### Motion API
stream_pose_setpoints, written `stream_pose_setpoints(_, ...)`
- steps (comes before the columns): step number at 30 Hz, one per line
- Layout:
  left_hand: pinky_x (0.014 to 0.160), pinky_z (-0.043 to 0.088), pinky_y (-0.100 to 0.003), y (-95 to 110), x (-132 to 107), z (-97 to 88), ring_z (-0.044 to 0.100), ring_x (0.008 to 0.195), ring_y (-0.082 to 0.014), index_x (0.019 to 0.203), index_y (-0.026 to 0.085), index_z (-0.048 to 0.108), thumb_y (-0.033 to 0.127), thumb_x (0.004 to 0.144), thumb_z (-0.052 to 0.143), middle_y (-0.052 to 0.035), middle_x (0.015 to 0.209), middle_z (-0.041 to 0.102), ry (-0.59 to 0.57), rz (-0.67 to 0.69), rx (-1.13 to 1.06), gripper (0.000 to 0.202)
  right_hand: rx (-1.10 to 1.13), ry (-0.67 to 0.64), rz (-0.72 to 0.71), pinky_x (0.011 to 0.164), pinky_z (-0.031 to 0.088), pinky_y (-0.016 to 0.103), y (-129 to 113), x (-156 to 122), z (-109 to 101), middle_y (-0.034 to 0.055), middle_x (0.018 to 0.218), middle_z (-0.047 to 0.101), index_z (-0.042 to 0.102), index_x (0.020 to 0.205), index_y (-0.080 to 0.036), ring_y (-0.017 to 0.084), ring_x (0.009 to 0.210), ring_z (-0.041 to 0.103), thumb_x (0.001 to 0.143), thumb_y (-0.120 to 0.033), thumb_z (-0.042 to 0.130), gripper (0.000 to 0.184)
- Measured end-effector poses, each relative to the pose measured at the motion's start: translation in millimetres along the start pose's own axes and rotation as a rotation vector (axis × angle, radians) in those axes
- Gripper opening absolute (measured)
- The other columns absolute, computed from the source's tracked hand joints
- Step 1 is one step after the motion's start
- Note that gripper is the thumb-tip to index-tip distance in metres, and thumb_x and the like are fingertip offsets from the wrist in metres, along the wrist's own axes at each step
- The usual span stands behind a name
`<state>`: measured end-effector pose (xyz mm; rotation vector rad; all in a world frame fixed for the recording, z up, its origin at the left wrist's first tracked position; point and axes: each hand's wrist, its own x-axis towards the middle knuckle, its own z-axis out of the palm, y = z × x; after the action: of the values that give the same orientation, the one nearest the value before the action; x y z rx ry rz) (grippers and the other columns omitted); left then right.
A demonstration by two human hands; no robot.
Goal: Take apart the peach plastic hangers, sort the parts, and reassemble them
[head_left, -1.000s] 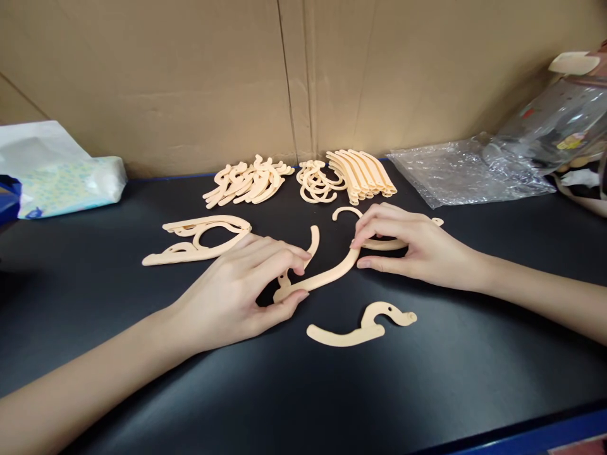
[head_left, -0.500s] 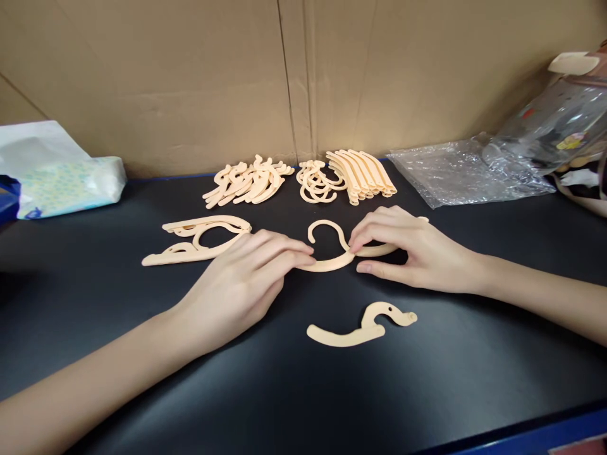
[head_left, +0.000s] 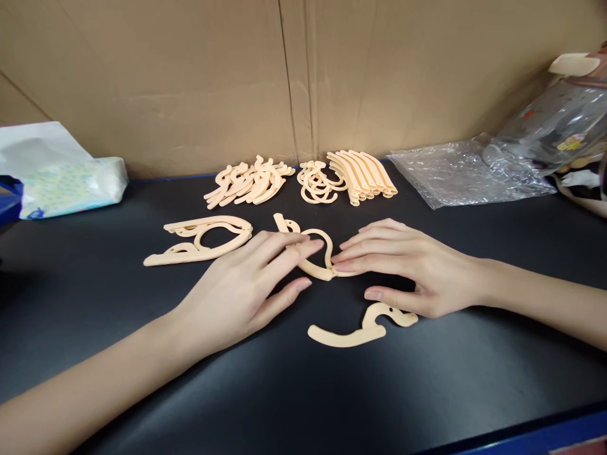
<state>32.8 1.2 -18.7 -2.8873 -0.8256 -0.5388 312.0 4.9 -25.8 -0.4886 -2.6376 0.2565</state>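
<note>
Peach plastic hanger parts lie on a black table (head_left: 303, 392). My left hand (head_left: 241, 287) lies flat with fingers stretched out, its fingertips pressing on a curved arm piece with a hook (head_left: 310, 253). My right hand (head_left: 408, 265) also lies flat with fingers spread, fingertips touching the same piece at its joint. Part of the piece is hidden under my right palm. A loose swan-shaped hanger part (head_left: 363, 327) rests just below my right thumb.
An assembled folded hanger (head_left: 199, 240) lies left of my hands. At the back sit piles of swan-shaped parts (head_left: 249, 182), hooks (head_left: 315, 183) and curved arms (head_left: 363, 174). Clear plastic bags (head_left: 465, 170) lie at the right, a tissue pack (head_left: 66, 186) at the left, cardboard wall behind.
The curved piece has swung round under my fingers, its hook end now pointing left. Both hands have flattened onto it, and my right hand has moved closer to me and to the left.
</note>
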Motion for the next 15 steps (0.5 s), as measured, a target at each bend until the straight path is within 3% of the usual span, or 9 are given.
stream_pose_setpoints(4,0.102,0.047,-0.038,-0.7,1.1,0.5,0.055,0.122,-0.0245,0.137,0.023,0.052,0.034,0.100,0.048,-0.0085,0.143,0.053,-0.082,0.115,-0.027,0.039,-0.058,-0.018,-0.055,0.106,0.041,0.039,-1.7,-0.1,-0.8,0.0137,0.133,0.063,0.054,0.133,-0.012,0.021,0.127,0.054,0.097,-0.033,0.053,0.042)
stream_pose_setpoints(7,0.104,0.046,-0.037,-0.8,0.7,0.4,0.054,0.125,-0.0244,0.133,0.021,0.056,0.034,0.100,0.048,-0.0095,0.140,0.056,-0.098,0.090,-0.076,0.036,-0.148,0.051,-0.136,0.093,0.049,0.038,-7.1,-0.7,-0.9,0.0152,0.120,0.069,0.061,0.120,-0.010,0.024,0.113,0.062,0.095,-0.042,0.052,0.041)
stream_pose_setpoints(11,0.097,0.048,-0.032,-0.5,-1.7,0.0,0.057,0.118,-0.0213,0.119,0.019,0.061,0.030,0.101,0.045,-0.0090,0.131,0.059,-0.062,0.004,-0.139,0.026,-0.273,0.044,-0.289,0.076,0.052,0.035,-22.2,-1.7,0.3,0.0082,0.088,0.070,0.068,0.092,-0.017,0.021,0.087,0.065,0.091,-0.025,0.050,0.020)
stream_pose_setpoints(15,0.090,0.048,-0.031,1.4,-2.0,-0.6,0.061,0.107,-0.0187,0.092,0.018,0.059,0.025,0.101,0.044,-0.0079,0.123,0.062,0.008,-0.094,-0.153,0.019,-0.304,-0.036,-0.295,0.078,0.049,0.032,-32.1,-0.5,1.5,0.0065,0.089,0.068,0.067,0.083,-0.019,0.016,0.083,0.062,0.094,-0.013,0.045,0.026)
